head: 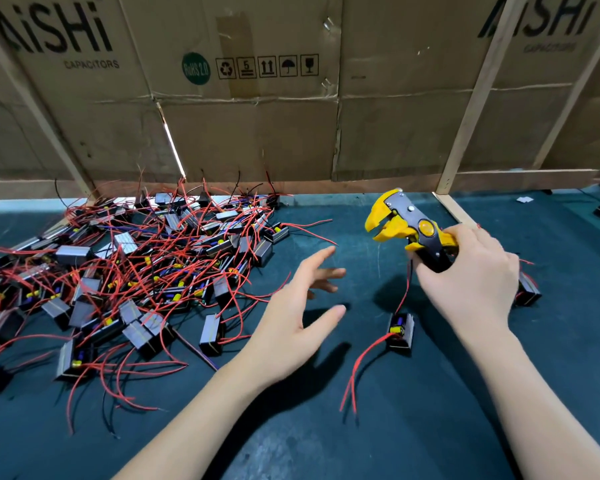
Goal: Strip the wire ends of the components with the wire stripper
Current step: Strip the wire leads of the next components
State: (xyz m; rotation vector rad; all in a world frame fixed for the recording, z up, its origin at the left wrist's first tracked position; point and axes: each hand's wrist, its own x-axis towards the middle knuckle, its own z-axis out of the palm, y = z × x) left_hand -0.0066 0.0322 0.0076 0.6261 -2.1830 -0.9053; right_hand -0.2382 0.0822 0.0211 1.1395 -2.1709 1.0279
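Right hand (471, 278) gripping yellow wire stripper (407, 226) above the green surface (430, 427); left hand (291, 317) spread open, holding nothing, beside heaped red-wired components (136, 271); single component (400, 332) lying between hands.

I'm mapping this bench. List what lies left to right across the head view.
Tangled heap of black components with red wires → open left hand → lone black component with red wires → right hand gripping the yellow-and-black wire stripper.

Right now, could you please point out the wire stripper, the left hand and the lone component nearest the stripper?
wire stripper (400, 221): head view, yellow head.
left hand (300, 311): head view, palm.
lone component (400, 332): head view, dark casing.
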